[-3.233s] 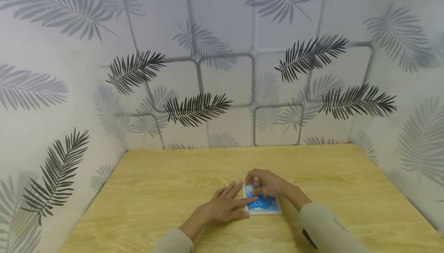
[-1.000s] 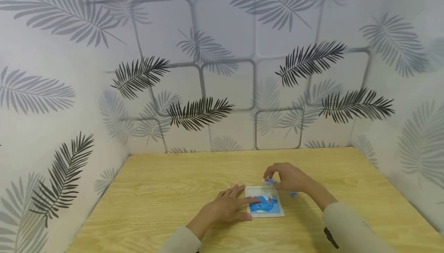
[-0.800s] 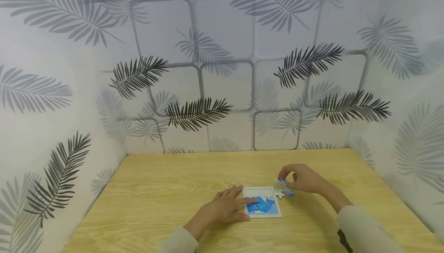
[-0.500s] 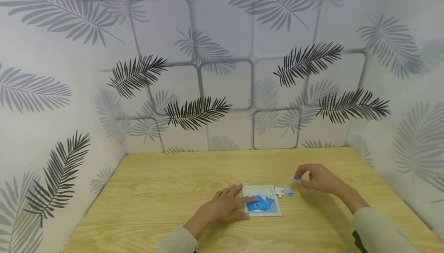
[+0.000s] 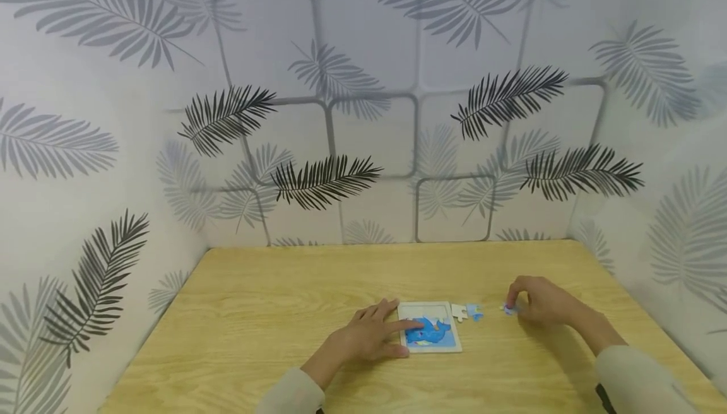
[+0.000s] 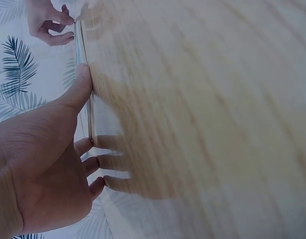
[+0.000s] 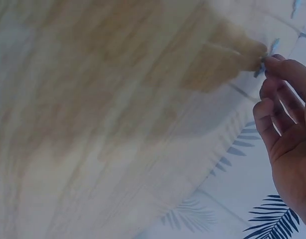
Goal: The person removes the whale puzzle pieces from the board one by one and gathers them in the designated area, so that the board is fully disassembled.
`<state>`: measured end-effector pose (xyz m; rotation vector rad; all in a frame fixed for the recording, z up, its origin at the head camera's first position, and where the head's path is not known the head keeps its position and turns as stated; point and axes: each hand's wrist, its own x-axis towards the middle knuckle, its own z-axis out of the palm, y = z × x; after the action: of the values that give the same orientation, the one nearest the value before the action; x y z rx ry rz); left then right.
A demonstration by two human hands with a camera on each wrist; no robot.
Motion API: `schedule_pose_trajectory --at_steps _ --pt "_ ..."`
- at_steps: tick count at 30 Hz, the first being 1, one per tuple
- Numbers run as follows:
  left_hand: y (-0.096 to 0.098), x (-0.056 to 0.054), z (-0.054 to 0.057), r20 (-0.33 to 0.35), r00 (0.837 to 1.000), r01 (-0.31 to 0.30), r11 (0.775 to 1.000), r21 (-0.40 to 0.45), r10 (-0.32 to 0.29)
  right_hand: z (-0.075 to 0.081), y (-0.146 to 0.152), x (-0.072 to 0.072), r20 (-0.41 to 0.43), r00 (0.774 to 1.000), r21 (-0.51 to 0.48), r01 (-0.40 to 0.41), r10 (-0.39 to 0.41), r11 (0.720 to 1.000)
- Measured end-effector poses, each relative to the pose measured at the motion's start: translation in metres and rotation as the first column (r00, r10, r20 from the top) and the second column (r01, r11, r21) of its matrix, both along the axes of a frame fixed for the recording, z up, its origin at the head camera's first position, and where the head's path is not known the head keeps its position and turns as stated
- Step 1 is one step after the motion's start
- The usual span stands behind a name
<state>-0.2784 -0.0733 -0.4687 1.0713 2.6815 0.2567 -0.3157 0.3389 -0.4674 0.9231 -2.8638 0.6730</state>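
A small square jigsaw puzzle [image 5: 431, 336] with a blue dolphin-like picture lies in a white-edged tray [image 5: 434, 349] on the table. My left hand [image 5: 369, 338] holds it steady, index finger laid straight across the picture, thumb and other fingertips along its left side. In the left wrist view the left hand [image 6: 53, 164] touches the tray's thin edge. Farther right, my right hand [image 5: 542, 300] pinches a blue and purple puzzle piece [image 5: 508, 309] low at the table top. The right wrist view shows that piece [image 7: 273, 49] at the thumb and finger tips.
A white puzzle piece [image 5: 459, 312] and a light blue piece [image 5: 474, 312] lie side by side just right of the tray. The wood-grain table [image 5: 284, 300] ends at a leaf-patterned wall [image 5: 375, 206] behind and at both sides.
From over the puzzle, my right hand has moved right, carrying the blue and purple piece down to the table. The puzzle's upper strip is now bare of pieces. The left hand stays put.
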Motion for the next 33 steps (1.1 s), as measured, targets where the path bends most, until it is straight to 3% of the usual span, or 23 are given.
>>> schedule_pose_trajectory --at_steps 4,7,12,19,23,33 --pt "0.0 0.002 0.005 -0.005 1.0 0.0 1.0 -0.012 0.0 0.008 -0.016 -0.002 0.012 1.0 -0.048 -0.005 0.006 0.999" --pt "-0.001 0.001 0.005 -0.004 1.0 0.0 1.0 -0.011 0.0 0.008 -0.035 -0.003 0.066 0.997 -0.115 -0.043 0.051 0.992" --pt "0.0 -0.004 -0.005 -0.003 1.0 0.006 1.0 0.017 -0.006 -0.002 -0.065 -0.007 0.078 0.987 -0.153 -0.129 0.142 0.98" --pt "0.0 -0.009 -0.016 0.033 0.999 -0.019 0.999 0.051 0.018 -0.007 -0.094 -0.009 0.032 0.992 -0.012 -0.123 0.123 0.992" --pt "0.001 -0.011 -0.02 0.042 0.999 -0.033 0.998 0.049 0.031 -0.002 -0.102 -0.007 0.035 0.995 0.01 -0.098 0.098 0.995" --pt "0.0 -0.001 -0.003 0.033 0.999 -0.038 0.999 0.011 0.038 -0.002 -0.109 -0.007 0.046 0.997 -0.134 -0.053 0.059 0.99"
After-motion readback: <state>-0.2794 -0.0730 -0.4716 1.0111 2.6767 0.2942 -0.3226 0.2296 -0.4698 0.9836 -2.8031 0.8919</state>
